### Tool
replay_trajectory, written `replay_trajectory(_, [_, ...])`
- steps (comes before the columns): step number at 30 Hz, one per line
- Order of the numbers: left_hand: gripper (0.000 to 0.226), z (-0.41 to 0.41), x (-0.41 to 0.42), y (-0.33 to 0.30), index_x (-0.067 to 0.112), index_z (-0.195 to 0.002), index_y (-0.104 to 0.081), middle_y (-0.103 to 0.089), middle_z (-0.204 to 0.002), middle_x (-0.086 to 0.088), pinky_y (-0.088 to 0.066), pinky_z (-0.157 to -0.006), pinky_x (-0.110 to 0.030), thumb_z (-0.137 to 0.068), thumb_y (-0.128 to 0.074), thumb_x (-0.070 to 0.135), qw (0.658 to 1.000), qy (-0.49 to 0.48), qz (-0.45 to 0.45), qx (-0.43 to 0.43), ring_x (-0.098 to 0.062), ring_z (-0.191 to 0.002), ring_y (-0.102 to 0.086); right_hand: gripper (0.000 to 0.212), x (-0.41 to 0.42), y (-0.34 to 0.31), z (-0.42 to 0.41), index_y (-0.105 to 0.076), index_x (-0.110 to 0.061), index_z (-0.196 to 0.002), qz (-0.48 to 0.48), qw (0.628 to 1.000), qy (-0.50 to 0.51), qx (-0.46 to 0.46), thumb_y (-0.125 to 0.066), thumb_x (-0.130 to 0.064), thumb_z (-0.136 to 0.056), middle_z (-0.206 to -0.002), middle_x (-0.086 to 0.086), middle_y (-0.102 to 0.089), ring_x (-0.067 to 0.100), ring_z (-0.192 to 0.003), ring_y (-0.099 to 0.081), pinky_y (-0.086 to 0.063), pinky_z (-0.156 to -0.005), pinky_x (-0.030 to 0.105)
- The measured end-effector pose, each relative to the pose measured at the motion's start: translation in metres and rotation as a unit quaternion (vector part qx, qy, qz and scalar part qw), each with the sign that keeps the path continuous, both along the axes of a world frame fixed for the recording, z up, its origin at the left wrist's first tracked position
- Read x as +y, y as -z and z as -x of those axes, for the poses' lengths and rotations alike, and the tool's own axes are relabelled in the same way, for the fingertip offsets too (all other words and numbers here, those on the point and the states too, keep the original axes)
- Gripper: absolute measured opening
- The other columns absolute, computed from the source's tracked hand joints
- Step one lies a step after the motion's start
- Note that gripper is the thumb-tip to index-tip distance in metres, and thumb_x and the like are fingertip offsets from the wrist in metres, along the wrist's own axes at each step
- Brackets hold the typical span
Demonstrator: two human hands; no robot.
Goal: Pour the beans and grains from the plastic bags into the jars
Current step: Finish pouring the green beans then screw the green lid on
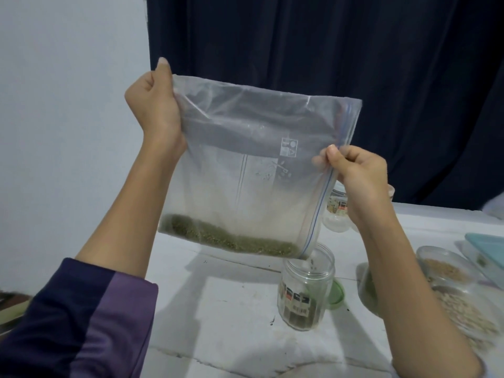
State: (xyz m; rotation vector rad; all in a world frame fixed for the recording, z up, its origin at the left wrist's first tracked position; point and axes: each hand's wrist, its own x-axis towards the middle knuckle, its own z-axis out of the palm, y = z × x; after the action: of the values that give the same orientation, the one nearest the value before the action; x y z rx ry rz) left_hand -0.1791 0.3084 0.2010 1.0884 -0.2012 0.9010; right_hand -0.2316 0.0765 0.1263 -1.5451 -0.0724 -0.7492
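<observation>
your left hand [155, 110] grips the plastic bag [253, 170] by its raised closed corner while your right hand [357, 175] pinches the zip edge, tilting it so the green beans [226, 238] funnel from the low open corner into the jar [306, 289] on the worktop [231, 323].

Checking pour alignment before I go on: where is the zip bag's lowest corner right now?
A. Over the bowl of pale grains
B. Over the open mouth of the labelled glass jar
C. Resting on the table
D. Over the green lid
B: the zip bag, held up by the left hand and right hand, has its low corner just above the glass jar mouth.
</observation>
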Motion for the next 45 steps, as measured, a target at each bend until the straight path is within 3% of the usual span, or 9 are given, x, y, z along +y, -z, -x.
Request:
replay_trajectory(8, [0.056,0.000,-0.003,-0.001,0.022,-0.051,-0.019,-0.018,-0.044,0.015,-0.022,-0.047,-0.018,-0.094,-0.055,0.017,1.000,0.005,-0.002,0.000,-0.005,-0.047,-0.017,0.026,0.001,0.001,0.003,-0.069,-0.018,-0.069,-0.035,0.999,0.026,-0.008,-0.060,-0.014,-0.094,-0.074,-0.003,-0.070,-0.001,-0.074,-0.063,-0.044,-0.072,0.003])
replay_trajectory(18, [0.055,0.000,-0.008,-0.001,0.021,-0.052,-0.020,-0.018,-0.045,0.014,-0.023,-0.048,-0.019,-0.094,-0.055,0.018,1.000,0.008,0.001,0.003,-0.007,-0.048,-0.018,0.024,0.000,0.001,0.003,-0.068,-0.015,-0.073,-0.038,0.999,0.034,-0.003,-0.058,-0.013,-0.095,-0.074,-0.004,-0.069,-0.002,-0.073,-0.061,-0.044,-0.071,0.003])
replay_trajectory(21, [0.056,0.000,-0.010,-0.001,0.021,-0.050,-0.020,-0.020,-0.044,0.014,-0.025,-0.048,-0.019,-0.094,-0.056,0.018,1.000,0.013,0.009,0.000,-0.007,-0.048,-0.019,0.025,0.000,0.000,0.002,-0.068,-0.016,-0.072,-0.036,0.999,0.021,0.004,-0.058,-0.013,-0.095,-0.072,-0.005,-0.069,0.001,-0.075,-0.062,-0.047,-0.076,0.009])
replay_trajectory(25, [0.057,-0.001,-0.010,-0.001,0.021,-0.049,-0.021,-0.019,-0.044,0.014,-0.025,-0.048,-0.019,-0.094,-0.056,0.018,1.000,0.013,0.007,0.001,-0.007,-0.048,-0.019,0.024,0.000,0.000,0.002,-0.067,-0.016,-0.073,-0.051,0.998,0.031,-0.003,-0.058,-0.013,-0.095,-0.074,-0.004,-0.069,-0.004,-0.070,-0.061,-0.045,-0.069,0.004])
replay_trajectory(33, [0.055,0.000,-0.012,-0.002,0.020,-0.051,-0.021,-0.020,-0.044,0.014,-0.026,-0.049,-0.020,-0.094,-0.056,0.018,1.000,0.010,0.003,0.000,-0.007,-0.049,-0.019,0.023,-0.001,0.002,0.004,-0.068,-0.016,-0.074,-0.043,0.999,0.019,0.006,-0.059,-0.013,-0.094,-0.075,-0.004,-0.070,-0.003,-0.072,-0.063,-0.047,-0.077,0.009])
replay_trajectory(35, [0.056,0.000,-0.012,-0.002,0.021,-0.051,-0.020,-0.019,-0.044,0.014,-0.025,-0.048,-0.018,-0.094,-0.056,0.018,1.000,0.009,0.001,-0.001,-0.007,-0.048,-0.019,0.024,-0.003,0.001,0.004,-0.069,-0.015,-0.073,-0.037,0.999,0.039,0.000,-0.058,-0.014,-0.095,-0.075,-0.006,-0.070,-0.009,-0.070,-0.061,-0.043,-0.070,0.002])
replay_trajectory(38, [0.057,0.000,-0.014,-0.003,0.021,-0.050,-0.020,-0.020,-0.044,0.015,-0.026,-0.048,-0.019,-0.094,-0.055,0.018,1.000,0.009,0.000,0.000,-0.007,-0.048,-0.019,0.022,-0.003,0.000,0.004,-0.069,-0.015,-0.075,-0.022,0.999,0.025,0.014,-0.059,-0.015,-0.095,-0.076,-0.005,-0.071,-0.002,-0.074,-0.062,-0.045,-0.066,0.004])
replay_trajectory(41, [0.055,0.000,-0.014,-0.003,0.021,-0.051,-0.021,-0.020,-0.045,0.014,-0.025,-0.050,-0.020,-0.094,-0.056,0.019,1.000,0.009,-0.002,0.001,-0.007,-0.050,-0.019,0.024,-0.005,0.001,0.004,-0.069,-0.012,-0.074,-0.027,0.999,0.047,0.001,-0.058,-0.014,-0.095,-0.078,-0.003,-0.070,-0.012,-0.069,-0.059,-0.038,-0.063,-0.004])
replay_trajectory(45, [0.055,0.001,-0.014,-0.003,0.021,-0.051,-0.021,-0.020,-0.045,0.014,-0.026,-0.050,-0.020,-0.094,-0.056,0.019,1.000,0.009,-0.002,-0.001,-0.007,-0.050,-0.020,0.023,-0.005,0.003,0.005,-0.070,-0.013,-0.074,-0.033,0.999,0.042,0.009,-0.059,-0.015,-0.094,-0.076,-0.007,-0.070,-0.011,-0.068,-0.059,-0.036,-0.060,-0.004])
